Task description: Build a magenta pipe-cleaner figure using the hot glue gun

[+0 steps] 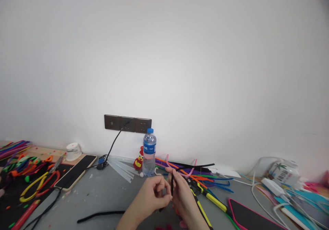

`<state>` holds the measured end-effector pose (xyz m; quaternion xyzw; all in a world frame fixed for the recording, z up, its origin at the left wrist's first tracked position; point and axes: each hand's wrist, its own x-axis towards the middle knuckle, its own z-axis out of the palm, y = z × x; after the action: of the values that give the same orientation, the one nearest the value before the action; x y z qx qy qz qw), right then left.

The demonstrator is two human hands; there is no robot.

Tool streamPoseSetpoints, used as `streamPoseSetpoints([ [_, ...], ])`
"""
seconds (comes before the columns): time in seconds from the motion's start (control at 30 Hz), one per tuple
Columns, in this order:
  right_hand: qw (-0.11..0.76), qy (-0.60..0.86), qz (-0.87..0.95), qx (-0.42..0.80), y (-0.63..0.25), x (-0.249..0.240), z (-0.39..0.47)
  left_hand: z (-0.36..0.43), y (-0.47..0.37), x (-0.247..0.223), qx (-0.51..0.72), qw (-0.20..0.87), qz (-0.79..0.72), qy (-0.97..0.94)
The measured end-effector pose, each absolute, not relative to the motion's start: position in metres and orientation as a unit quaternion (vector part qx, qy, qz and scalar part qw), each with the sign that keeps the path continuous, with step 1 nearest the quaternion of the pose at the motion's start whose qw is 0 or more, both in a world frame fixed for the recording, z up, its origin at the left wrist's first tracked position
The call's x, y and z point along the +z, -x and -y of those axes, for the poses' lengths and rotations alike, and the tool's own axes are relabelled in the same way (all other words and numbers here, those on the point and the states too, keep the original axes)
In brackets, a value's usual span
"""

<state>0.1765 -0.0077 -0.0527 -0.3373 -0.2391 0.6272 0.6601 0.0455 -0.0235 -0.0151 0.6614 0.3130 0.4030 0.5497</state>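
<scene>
A bent black pipe cleaner [195,167] runs up out of my right hand [183,196] and off to the right. My right hand is closed on it, with the thumb and fingers along the stem. My left hand [151,196] is curled beside it, thumb and fingertips pinched at the lower stem; the exact contact is partly hidden. A second black pipe cleaner [101,215] lies on the grey table to the left, its right end behind my left wrist. Beyond my hands are purple, orange, pink and blue pipe cleaners [223,185] and yellow-and-black handled pliers [214,201].
A water bottle [149,154] stands by a small red figure [138,161] and translucent glue sticks [122,168]. Leftward lie a phone [77,171], scissors [42,187] and a white tub [73,152]. Rightward are a pink-edged device [253,216] and white cables [259,202].
</scene>
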Motion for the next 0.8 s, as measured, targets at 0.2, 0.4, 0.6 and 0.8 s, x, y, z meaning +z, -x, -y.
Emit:
streamPoseSetpoints([
  [0.2, 0.687, 0.336, 0.237, 0.599, -0.174, -0.058, 0.005, 0.019, -0.047, -0.023, 0.432, 0.501, -0.284, -0.694],
  [0.4, 0.702, 0.323, 0.232, 0.591, -0.174, -0.063, 0.002, 0.021, -0.045, -0.019, 0.417, 0.489, -0.306, -0.702],
  [0.6, 0.695, 0.315, 0.221, 0.608, -0.176, -0.066, 0.0, 0.022, -0.046, -0.018, 0.413, 0.468, -0.321, -0.712],
  [0.8, 0.688, 0.316, 0.22, 0.615, -0.174, -0.057, 0.006, 0.018, -0.044, -0.022, 0.406, 0.471, -0.343, -0.704],
])
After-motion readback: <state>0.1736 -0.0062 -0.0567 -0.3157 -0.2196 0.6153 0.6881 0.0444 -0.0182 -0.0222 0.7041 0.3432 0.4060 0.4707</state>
